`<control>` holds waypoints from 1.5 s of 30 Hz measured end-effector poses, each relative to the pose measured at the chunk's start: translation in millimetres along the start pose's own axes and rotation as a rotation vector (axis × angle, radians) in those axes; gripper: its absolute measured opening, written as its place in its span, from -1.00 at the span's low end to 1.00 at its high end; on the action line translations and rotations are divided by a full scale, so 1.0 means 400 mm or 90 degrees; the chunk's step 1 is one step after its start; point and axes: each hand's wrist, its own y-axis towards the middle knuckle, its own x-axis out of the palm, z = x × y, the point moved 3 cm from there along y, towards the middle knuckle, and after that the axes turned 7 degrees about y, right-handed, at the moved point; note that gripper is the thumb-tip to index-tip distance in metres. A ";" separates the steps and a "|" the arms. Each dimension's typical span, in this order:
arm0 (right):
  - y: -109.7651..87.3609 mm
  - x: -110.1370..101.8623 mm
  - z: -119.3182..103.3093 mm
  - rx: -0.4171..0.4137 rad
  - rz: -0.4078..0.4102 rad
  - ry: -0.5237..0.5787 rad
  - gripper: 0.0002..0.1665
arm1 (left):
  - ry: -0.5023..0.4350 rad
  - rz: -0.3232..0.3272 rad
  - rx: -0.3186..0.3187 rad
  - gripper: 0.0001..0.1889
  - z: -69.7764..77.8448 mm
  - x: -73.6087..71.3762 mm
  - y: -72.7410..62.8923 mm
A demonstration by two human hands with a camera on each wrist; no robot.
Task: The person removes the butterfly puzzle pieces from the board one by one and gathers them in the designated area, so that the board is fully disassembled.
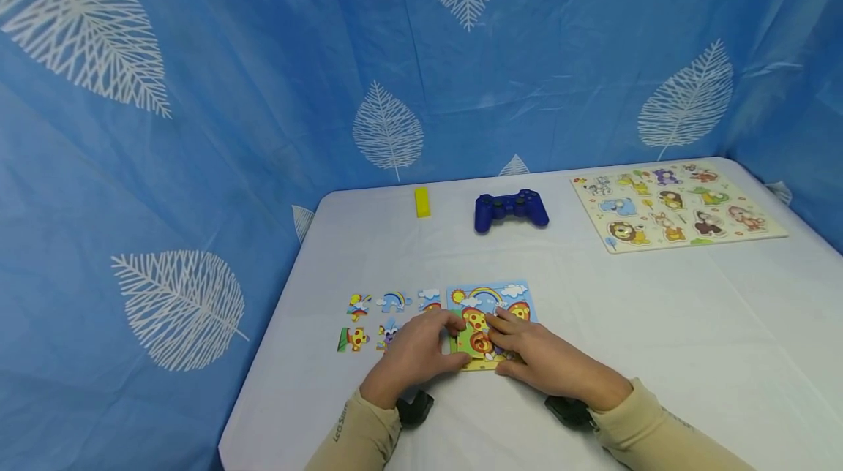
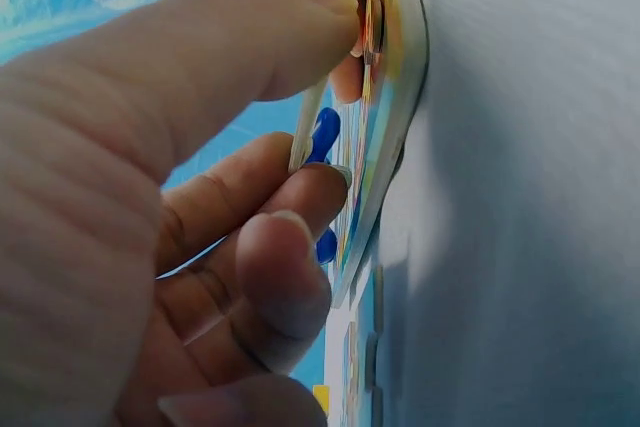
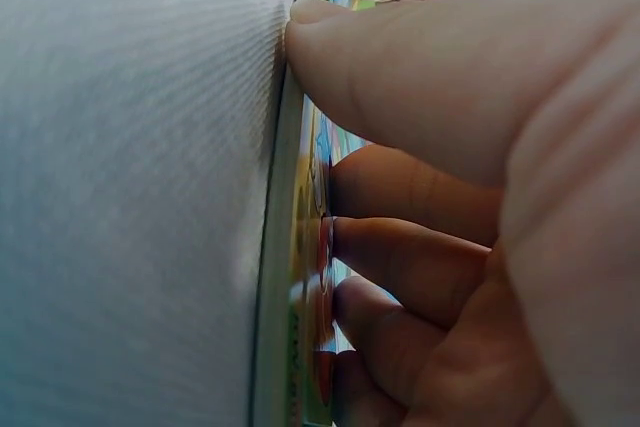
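A colourful jigsaw puzzle board lies flat on the table, with a sun, a rainbow and a butterfly printed on it. My left hand pinches a green puzzle piece between thumb and fingers over the board's left half. In the left wrist view that piece stands tilted, seen edge-on above the board. My right hand rests on the board's right half; its fingertips touch the top and its thumb lies at the near edge. The hands hide part of the picture.
Several loose puzzle pieces lie in two rows left of the board, partly behind my left hand. Farther back are a yellow block, a blue game controller and an animal puzzle board. A blue leaf-print curtain hangs behind the white table.
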 end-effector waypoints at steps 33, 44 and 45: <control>-0.004 0.008 0.006 0.007 -0.011 0.016 -0.31 | -0.142 0.056 -0.177 -0.60 -0.233 -0.125 -0.266; -0.003 0.008 0.005 0.009 -0.010 0.024 -0.31 | -0.190 0.012 -0.139 -0.58 -0.329 -0.143 -0.361; -0.003 0.009 0.005 0.009 -0.009 0.025 -0.31 | -0.192 0.007 -0.135 -0.58 -0.332 -0.144 -0.363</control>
